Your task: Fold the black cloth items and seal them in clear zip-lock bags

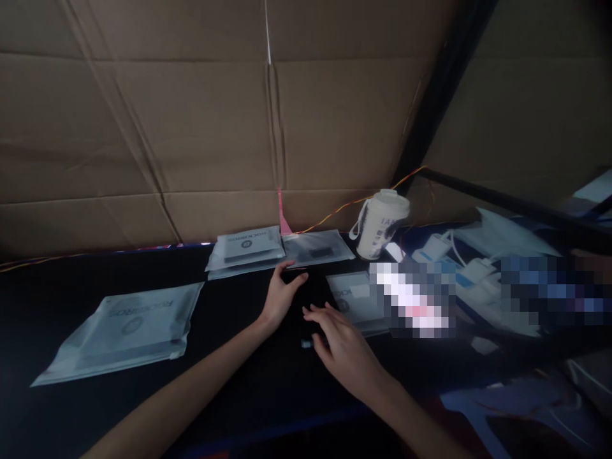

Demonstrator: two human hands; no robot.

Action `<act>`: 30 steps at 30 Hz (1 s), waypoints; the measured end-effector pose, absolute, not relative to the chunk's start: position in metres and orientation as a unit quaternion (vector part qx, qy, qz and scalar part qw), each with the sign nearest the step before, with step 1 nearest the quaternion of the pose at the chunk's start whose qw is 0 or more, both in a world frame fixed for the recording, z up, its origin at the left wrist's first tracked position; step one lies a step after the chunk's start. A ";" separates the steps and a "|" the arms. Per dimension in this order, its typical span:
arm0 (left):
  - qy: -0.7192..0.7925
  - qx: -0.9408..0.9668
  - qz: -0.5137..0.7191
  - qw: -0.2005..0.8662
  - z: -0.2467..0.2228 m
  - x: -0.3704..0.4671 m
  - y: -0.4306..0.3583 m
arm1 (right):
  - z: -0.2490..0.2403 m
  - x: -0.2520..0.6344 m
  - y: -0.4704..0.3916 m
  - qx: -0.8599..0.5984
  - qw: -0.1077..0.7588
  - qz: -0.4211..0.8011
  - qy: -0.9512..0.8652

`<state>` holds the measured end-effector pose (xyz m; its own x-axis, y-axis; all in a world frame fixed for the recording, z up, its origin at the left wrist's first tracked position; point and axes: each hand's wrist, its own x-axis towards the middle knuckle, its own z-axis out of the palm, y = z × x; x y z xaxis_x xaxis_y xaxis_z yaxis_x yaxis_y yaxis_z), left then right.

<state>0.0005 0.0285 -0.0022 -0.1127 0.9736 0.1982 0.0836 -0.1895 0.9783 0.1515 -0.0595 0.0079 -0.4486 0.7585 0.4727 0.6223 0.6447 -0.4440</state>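
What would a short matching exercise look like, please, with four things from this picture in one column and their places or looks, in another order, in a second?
Column one
1. Cup
2. Left hand
3. Cardboard
4. Right hand

Column two
A. Brown and creased, standing behind the black table
B. By the single packet that is partly covered by a pixelated patch
C. Whitish, with dark print and a looped strap
D. Beside the stacked packets at the back

Right pairs: 1-C, 2-D, 3-A, 4-B
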 end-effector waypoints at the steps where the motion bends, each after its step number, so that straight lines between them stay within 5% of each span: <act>1: 0.494 0.543 0.559 0.386 -0.001 -0.001 0.029 | 0.008 0.152 -0.060 -0.404 0.328 0.105 -0.847; 4: 0.471 0.645 0.532 0.282 0.009 -0.007 0.026 | 0.006 0.155 -0.063 -0.388 0.321 0.111 -0.857; 8: 0.354 0.867 0.330 0.119 0.021 -0.010 0.019 | 0.004 0.158 -0.065 -0.386 0.301 0.121 -0.864; 16: 0.327 0.903 0.225 0.166 0.006 -0.019 0.013 | 0.015 0.166 -0.067 -0.365 0.332 0.182 -0.851; 21: 0.333 0.904 0.218 0.157 0.005 -0.020 0.011 | 0.016 0.177 -0.055 -0.506 0.405 0.162 -0.744; 30: 0.347 0.908 0.210 0.108 0.002 -0.014 0.004 | 0.008 0.180 -0.031 -0.658 0.220 0.161 -0.702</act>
<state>-0.0135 0.0045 0.0017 0.6704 0.6758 0.3064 0.5853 -0.7354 0.3415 0.1797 -0.0307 0.0079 -0.0373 0.9946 0.0967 0.8530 0.0821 -0.5155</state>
